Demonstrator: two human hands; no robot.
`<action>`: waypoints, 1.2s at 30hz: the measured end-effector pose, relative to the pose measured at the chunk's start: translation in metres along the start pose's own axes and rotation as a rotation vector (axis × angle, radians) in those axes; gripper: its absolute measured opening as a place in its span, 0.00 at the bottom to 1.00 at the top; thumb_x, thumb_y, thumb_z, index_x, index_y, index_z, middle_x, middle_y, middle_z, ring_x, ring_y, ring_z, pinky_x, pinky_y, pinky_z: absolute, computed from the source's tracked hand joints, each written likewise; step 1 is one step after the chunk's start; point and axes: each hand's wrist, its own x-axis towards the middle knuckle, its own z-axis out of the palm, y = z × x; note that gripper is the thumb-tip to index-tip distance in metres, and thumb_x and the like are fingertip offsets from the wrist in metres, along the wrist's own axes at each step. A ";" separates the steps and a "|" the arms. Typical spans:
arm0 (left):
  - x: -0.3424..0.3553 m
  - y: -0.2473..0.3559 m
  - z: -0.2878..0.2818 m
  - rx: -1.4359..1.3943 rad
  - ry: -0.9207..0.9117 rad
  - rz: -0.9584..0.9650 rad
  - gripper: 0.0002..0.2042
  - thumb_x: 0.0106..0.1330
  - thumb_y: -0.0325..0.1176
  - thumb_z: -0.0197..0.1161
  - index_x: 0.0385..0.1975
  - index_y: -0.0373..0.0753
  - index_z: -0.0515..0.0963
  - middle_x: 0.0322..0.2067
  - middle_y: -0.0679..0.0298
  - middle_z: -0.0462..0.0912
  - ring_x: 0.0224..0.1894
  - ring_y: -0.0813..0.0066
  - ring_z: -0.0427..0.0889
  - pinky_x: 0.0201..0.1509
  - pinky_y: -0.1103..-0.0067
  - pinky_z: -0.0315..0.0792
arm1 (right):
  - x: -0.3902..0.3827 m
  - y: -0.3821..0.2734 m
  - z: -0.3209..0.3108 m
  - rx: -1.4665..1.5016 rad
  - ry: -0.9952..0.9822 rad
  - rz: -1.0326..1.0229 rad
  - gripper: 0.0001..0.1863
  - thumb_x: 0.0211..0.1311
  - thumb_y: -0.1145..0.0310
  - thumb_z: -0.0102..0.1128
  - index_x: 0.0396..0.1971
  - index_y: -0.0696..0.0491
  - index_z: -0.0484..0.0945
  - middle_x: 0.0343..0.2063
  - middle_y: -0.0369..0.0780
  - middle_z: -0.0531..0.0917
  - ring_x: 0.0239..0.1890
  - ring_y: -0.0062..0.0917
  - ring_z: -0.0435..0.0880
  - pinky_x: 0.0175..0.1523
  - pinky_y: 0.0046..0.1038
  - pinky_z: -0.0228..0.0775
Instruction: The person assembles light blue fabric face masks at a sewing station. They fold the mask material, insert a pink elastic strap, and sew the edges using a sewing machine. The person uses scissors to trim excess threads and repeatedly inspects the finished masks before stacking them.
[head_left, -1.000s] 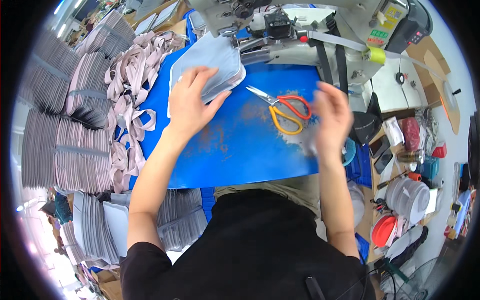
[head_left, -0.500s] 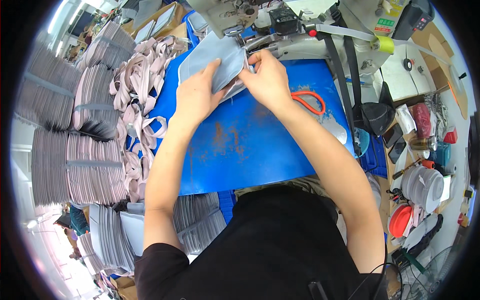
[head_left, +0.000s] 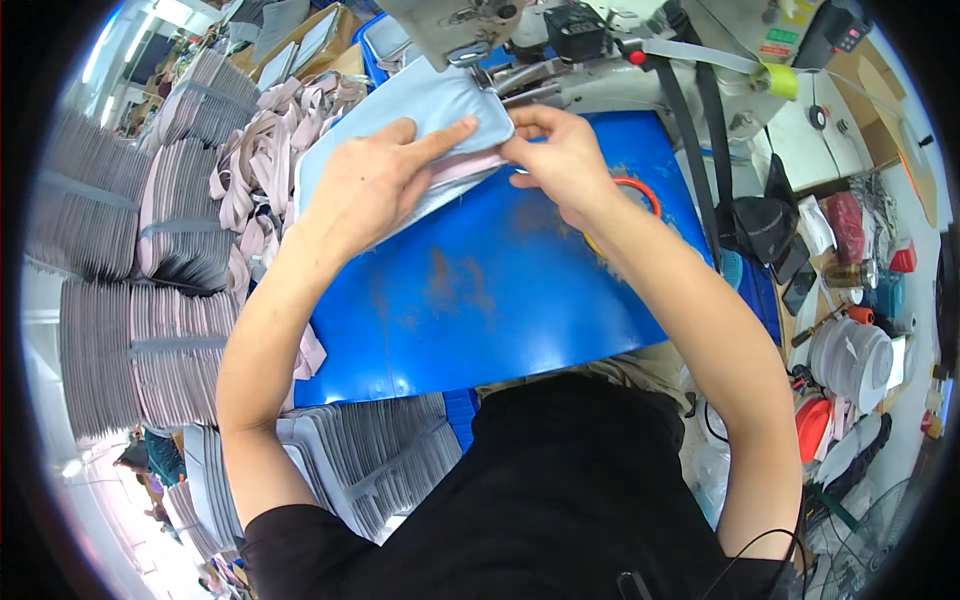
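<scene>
A light blue-grey flat fabric piece (head_left: 455, 98) with rounded corners and a pink layer showing along its near edge lies under the sewing machine head (head_left: 462, 35). Across its top rests my left hand (head_left: 365, 185), one finger stretched toward the right corner and the thumb at the near edge, gripping it. At that right corner, my right hand (head_left: 560, 150) pinches the edge between thumb and bent fingers. Beneath is a blue work surface (head_left: 450, 330) with worn brown patches. Orange-red looped handles (head_left: 640, 190) lie partly behind my right forearm.
Pink straps (head_left: 270, 150) heap at the left edge of the blue surface. Strapped stacks of grey-pink panels (head_left: 180, 350) stand farther left, with another stack (head_left: 390, 455) below the near edge. Dark belts (head_left: 700, 150) hang on the right, beside a cluttered bench with white spools (head_left: 850, 355).
The fabric piece has shifted left and turned, showing more of its face. My left hand has slid left and lies flatter across it. My right hand has moved slightly right.
</scene>
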 end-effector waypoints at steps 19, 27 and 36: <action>0.037 -0.018 -0.017 0.120 -0.057 0.190 0.21 0.66 0.32 0.67 0.60 0.54 0.83 0.26 0.57 0.76 0.22 0.56 0.81 0.27 0.65 0.77 | 0.003 -0.012 0.035 0.221 0.100 0.108 0.17 0.58 0.74 0.69 0.47 0.59 0.80 0.41 0.39 0.84 0.37 0.23 0.85 0.39 0.27 0.80; 0.053 -0.024 -0.032 0.092 -0.233 0.252 0.23 0.62 0.28 0.65 0.59 0.45 0.84 0.30 0.53 0.80 0.28 0.54 0.86 0.33 0.63 0.79 | 0.003 -0.013 0.015 0.280 0.046 0.178 0.17 0.58 0.75 0.68 0.48 0.58 0.86 0.37 0.37 0.88 0.37 0.20 0.85 0.41 0.26 0.79; 0.067 -0.005 -0.039 0.269 -0.335 0.281 0.21 0.62 0.28 0.61 0.57 0.38 0.82 0.31 0.52 0.82 0.29 0.55 0.87 0.34 0.66 0.81 | 0.015 0.000 0.024 0.456 0.122 0.161 0.11 0.60 0.72 0.72 0.42 0.58 0.86 0.36 0.37 0.88 0.37 0.20 0.85 0.42 0.28 0.79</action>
